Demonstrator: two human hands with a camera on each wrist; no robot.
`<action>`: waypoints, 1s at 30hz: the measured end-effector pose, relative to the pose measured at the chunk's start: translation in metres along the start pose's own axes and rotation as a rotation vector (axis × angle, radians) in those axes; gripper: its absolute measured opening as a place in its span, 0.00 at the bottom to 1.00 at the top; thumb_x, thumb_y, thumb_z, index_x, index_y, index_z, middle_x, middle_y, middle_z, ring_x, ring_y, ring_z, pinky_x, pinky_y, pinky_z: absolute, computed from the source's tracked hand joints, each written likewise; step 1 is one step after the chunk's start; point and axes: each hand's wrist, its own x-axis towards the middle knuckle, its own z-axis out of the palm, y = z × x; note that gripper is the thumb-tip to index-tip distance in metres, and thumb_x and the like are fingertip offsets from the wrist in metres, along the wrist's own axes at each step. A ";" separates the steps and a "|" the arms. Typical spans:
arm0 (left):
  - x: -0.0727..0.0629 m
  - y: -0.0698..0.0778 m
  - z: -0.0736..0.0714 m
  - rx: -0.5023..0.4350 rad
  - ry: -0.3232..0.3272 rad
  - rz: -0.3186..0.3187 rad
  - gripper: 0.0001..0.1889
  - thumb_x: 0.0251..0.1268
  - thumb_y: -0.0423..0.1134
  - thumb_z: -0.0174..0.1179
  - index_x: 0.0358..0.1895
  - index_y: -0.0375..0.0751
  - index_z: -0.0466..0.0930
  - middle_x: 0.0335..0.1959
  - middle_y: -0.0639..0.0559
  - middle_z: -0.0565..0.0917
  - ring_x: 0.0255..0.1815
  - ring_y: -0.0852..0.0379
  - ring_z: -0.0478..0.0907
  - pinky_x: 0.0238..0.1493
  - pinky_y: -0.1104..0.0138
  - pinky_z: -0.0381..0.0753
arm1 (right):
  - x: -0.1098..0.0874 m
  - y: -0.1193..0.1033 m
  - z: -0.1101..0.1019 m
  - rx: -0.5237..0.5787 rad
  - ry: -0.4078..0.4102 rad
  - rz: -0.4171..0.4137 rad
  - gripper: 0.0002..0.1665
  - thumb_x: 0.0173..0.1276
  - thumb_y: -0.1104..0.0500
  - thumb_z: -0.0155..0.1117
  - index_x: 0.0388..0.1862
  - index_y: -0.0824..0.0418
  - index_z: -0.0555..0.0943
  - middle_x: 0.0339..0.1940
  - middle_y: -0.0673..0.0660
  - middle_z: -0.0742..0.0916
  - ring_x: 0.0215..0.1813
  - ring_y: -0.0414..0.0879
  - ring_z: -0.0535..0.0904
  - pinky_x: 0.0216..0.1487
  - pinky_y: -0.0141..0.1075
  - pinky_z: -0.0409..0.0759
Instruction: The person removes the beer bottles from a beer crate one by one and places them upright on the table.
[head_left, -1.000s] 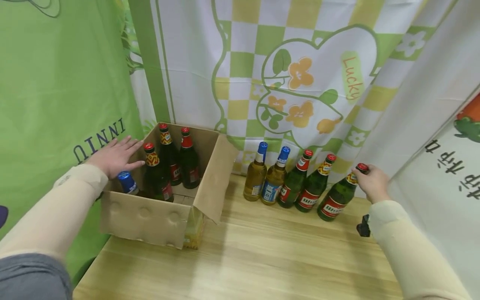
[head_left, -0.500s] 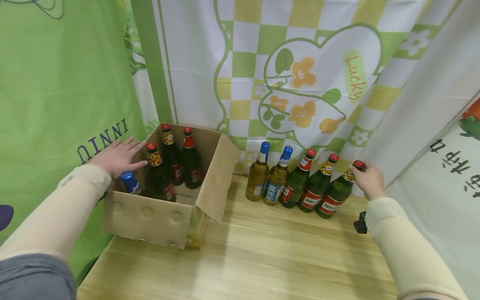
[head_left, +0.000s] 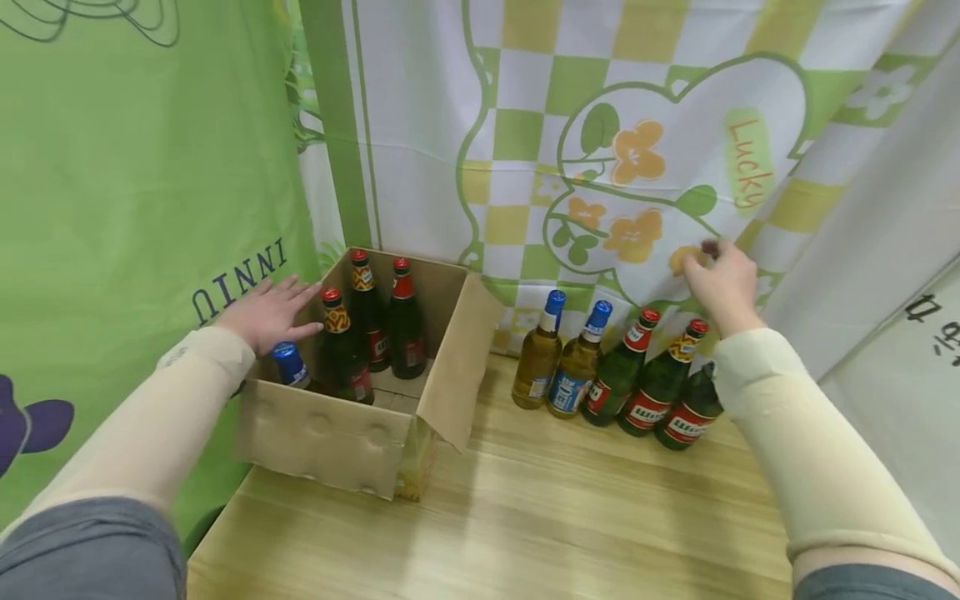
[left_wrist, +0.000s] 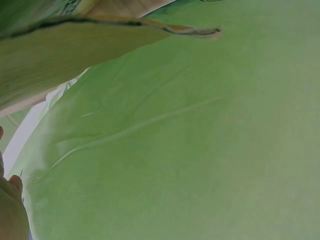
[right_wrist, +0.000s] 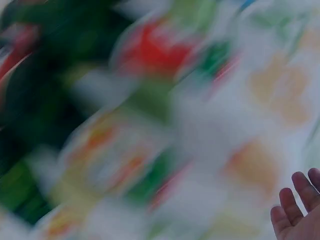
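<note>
My left hand (head_left: 270, 318) lies with straight fingers at the left side of an open cardboard box (head_left: 318, 429). Inside the box stand three green beer bottles with red caps, the nearest one (head_left: 345, 358) beside my thumb, and a blue-capped bottle (head_left: 288, 364) below my palm. On the right, my right hand (head_left: 726, 283) is up in front of the curtain with nothing in it, fingers loosely bent. Beneath it, the rightmost green beer bottle (head_left: 686, 417) stands on the table, its neck hidden behind my wrist. The right wrist view shows blurred bottle necks and my fingertips (right_wrist: 295, 200).
Left of that bottle, two green beer bottles (head_left: 648, 408) and two blue-capped amber bottles (head_left: 537, 362) stand in a row on the wooden table (head_left: 555, 517). A patterned curtain (head_left: 517, 108) hangs behind. The box's right flap (head_left: 468, 367) sticks out toward the row.
My right hand set the rightmost green beer bottle against the row, let go and rose up and left. My left hand stayed at the box. The head view shifted left.
</note>
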 end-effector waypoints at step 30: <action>-0.002 0.000 0.002 -0.002 0.009 -0.050 0.45 0.76 0.61 0.52 0.82 0.31 0.52 0.78 0.30 0.60 0.81 0.32 0.50 0.80 0.40 0.44 | -0.029 -0.270 0.262 0.048 -0.568 -0.331 0.34 0.74 0.58 0.59 0.75 0.70 0.67 0.68 0.68 0.79 0.67 0.59 0.76 0.65 0.45 0.78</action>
